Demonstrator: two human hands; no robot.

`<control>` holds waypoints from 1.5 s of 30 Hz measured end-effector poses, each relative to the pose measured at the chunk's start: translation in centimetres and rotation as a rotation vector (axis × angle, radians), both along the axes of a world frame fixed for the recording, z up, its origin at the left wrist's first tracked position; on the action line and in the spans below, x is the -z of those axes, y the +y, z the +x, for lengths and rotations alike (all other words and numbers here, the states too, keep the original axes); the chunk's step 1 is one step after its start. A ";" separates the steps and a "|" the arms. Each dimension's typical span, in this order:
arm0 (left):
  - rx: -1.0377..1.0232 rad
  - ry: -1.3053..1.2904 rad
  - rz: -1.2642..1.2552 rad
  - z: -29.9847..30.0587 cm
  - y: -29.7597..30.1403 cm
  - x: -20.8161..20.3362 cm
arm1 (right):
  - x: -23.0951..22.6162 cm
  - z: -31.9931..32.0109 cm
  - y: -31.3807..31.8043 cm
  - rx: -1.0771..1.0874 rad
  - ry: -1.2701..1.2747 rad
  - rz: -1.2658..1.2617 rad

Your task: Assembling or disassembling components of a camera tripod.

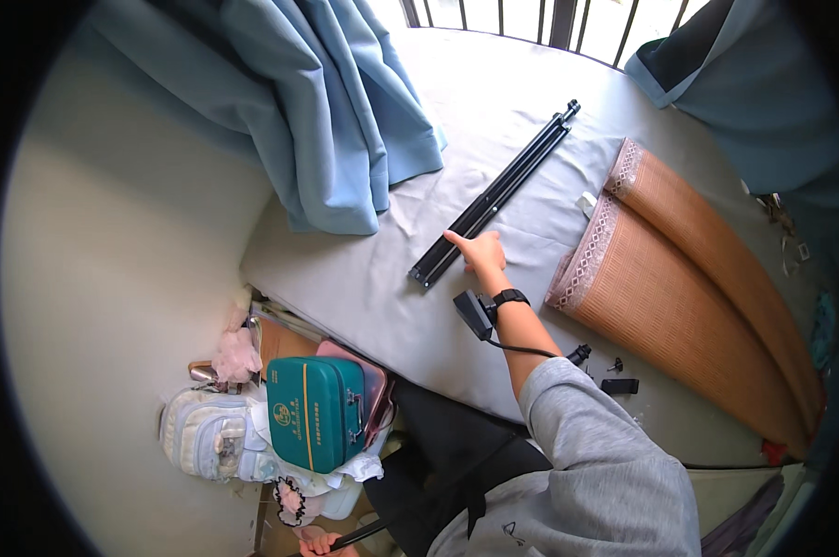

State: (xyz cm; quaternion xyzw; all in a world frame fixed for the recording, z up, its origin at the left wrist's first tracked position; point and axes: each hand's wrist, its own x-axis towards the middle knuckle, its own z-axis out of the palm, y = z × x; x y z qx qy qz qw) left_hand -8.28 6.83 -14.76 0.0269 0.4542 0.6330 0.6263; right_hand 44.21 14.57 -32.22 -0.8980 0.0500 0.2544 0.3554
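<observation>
A folded black tripod (507, 181) lies slantwise on the grey bed sheet. My right hand (481, 252) is closed on the tripod near its lower left end, the thumb lying over the legs and the other fingers mostly hidden. On that wrist is a black band carrying a small black device (475, 314) with a cable. At the bottom edge of the view, my left hand (319, 542) has its fingers wrapped round a long, thin black thing (364, 532), a rod or strap, whose kind I cannot make out.
A brown woven mat (684, 288) lies folded on the bed's right side, with small black parts (619, 385) nearby. Left of the bed stand a green case (312, 413) and a pale backpack (201, 432). Blue curtains (317, 121) hang over the far left corner.
</observation>
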 end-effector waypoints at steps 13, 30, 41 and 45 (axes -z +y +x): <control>0.082 -0.076 -0.045 0.0 -0.5 -2.4 | 2.8 -1.6 -3.2 0.238 0.465 0.841; 0.126 -0.242 0.030 -1.6 -1.0 -0.6 | -1.5 -4.9 -16.7 0.277 0.585 1.182; 0.042 -0.328 0.040 -3.2 -2.9 0.0 | -5.8 -8.1 -19.6 0.136 0.515 1.101; 0.058 -0.319 0.039 -2.8 -2.9 0.5 | -7.4 -9.8 -24.3 -0.065 0.412 0.874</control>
